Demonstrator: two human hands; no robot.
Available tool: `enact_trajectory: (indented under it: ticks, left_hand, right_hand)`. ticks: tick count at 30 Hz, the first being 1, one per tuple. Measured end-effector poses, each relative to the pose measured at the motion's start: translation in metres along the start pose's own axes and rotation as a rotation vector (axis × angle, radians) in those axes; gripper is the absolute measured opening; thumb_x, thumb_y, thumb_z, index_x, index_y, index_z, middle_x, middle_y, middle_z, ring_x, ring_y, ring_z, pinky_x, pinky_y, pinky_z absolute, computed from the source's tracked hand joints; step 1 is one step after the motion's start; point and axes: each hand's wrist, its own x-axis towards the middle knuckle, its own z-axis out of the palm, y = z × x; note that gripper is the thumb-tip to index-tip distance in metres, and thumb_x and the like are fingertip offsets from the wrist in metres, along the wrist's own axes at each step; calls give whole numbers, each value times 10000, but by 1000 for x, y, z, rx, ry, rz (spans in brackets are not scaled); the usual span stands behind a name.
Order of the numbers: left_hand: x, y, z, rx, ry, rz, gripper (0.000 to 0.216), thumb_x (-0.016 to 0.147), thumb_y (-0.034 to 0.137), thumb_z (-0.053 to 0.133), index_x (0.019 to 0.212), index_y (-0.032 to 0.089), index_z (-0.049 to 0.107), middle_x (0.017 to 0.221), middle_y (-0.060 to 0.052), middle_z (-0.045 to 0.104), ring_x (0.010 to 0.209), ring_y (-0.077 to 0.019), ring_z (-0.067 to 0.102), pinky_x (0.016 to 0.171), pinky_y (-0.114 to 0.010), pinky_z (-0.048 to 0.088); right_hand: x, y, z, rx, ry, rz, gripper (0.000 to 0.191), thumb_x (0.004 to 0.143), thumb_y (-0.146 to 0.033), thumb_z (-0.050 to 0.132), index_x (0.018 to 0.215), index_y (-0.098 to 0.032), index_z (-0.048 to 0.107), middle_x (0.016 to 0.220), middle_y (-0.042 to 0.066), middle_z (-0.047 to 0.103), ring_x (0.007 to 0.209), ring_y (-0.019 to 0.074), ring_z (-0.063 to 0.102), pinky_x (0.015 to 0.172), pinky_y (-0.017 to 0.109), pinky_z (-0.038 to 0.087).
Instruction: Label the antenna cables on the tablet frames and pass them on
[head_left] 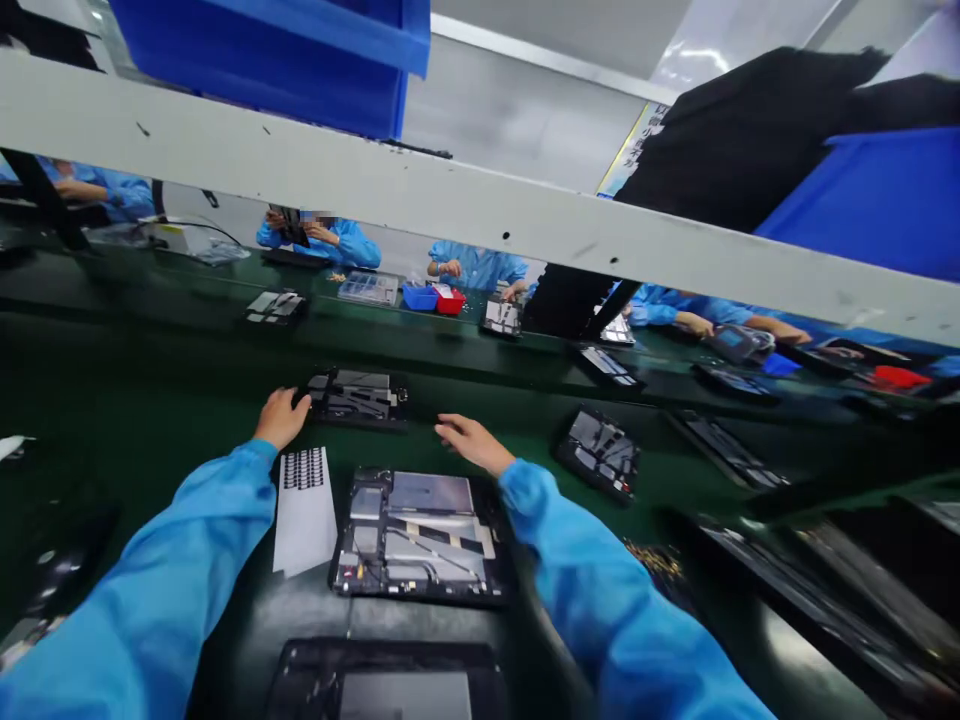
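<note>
My left hand [281, 416] reaches out to the left edge of an opened tablet [358, 396] lying on the green conveyor belt [172, 380], and its fingers curl onto that edge. My right hand [472, 441] lies flat and open on the belt just right of that tablet, holding nothing. Closer to me lies another opened tablet [416, 537] with its inner boards showing. A white sheet [304, 510] carrying rows of small dark pads sits to its left. Both my arms wear blue sleeves.
Several more opened tablets [598, 452] lie along the belt. A white beam [450, 215] crosses overhead with blue bins [285, 50] on it. People in blue coats [330, 240] work across the belt, beside small blue and red trays [435, 298]. Another tablet [390, 685] lies nearest me.
</note>
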Motion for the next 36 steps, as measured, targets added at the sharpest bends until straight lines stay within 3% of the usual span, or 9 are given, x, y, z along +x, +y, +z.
enact_trajectory:
  ticks: [5, 10, 14, 19, 22, 26, 31, 33, 36]
  left_hand:
    - [56, -7, 24, 64, -88, -144, 370, 956, 377, 627, 1267, 179, 590, 1284, -103, 606, 1109, -241, 627, 928, -457, 551]
    - [32, 0, 23, 31, -131, -147, 405, 960, 446, 595, 1257, 172, 618, 1305, -115, 630, 1183, -265, 611, 1024, -489, 488]
    - [-29, 31, -15, -57, -107, -34, 613, 926, 538, 574, 1393, 142, 552, 1401, -149, 567, 1221, -288, 592, 1052, -429, 480]
    - [-183, 65, -80, -124, -131, 198, 977, 661, 628, 808, 1497, 272, 446, 1420, -65, 490, 1179, -268, 600, 1098, -420, 474]
    - [-292, 61, -100, -47, -33, 370, 795, 839, 628, 661, 1529, 350, 381, 1371, -53, 517, 1154, -260, 620, 1002, -397, 552]
    - [-393, 28, -94, 21, -99, 323, 765, 869, 606, 637, 1543, 414, 328, 1332, -37, 579, 1076, -247, 678, 887, -343, 609]
    - [-424, -16, -78, 26, -191, 317, 768, 837, 451, 730, 1519, 412, 379, 1369, -37, 596, 1110, -248, 685, 917, -327, 593]
    - [-412, -21, -85, 69, -210, 348, 750, 815, 461, 747, 1492, 392, 433, 1373, -45, 603, 1188, -280, 641, 946, -369, 583]
    - [-365, -18, -96, 62, -73, 381, 474, 921, 466, 616, 1376, 347, 564, 1310, -52, 634, 1214, -274, 603, 1016, -436, 533]
  right_hand:
    - [107, -24, 61, 36, -107, 174, 326, 982, -352, 631, 1251, -169, 606, 1259, 90, 628, 1070, 223, 654, 906, 430, 573]
    - [99, -24, 65, 169, -109, 294, 319, 986, -355, 627, 1237, -159, 608, 1212, 81, 645, 1016, 210, 671, 859, 404, 591]
    - [36, -23, 22, 281, 13, 265, 364, 982, -355, 620, 1286, -154, 613, 1146, 77, 692, 904, 181, 692, 778, 350, 602]
    - [-124, -22, -29, 345, 180, 159, 524, 943, -407, 603, 1428, -212, 566, 1270, 66, 677, 1072, 210, 652, 947, 364, 548]
    - [-238, -17, -33, 311, 183, 124, 551, 929, -492, 612, 1430, -264, 571, 1318, 58, 652, 1254, 244, 573, 1098, 407, 457]
    - [-352, 4, -4, 242, 126, 216, 556, 958, -529, 552, 1448, -265, 552, 1401, 60, 598, 1402, 245, 473, 1199, 396, 355]
    - [-394, 31, 23, 64, 38, 103, 505, 1003, -470, 451, 1439, -233, 547, 1259, 89, 660, 1238, 229, 621, 1043, 351, 528]
    - [-380, 26, 13, -60, 28, 28, 478, 986, -446, 506, 1414, -240, 557, 1204, 96, 665, 1136, 240, 662, 960, 359, 568]
    - [-327, -8, -11, -155, 127, -144, 357, 955, -413, 595, 1274, -256, 621, 1159, 103, 632, 1028, 243, 661, 884, 370, 566]
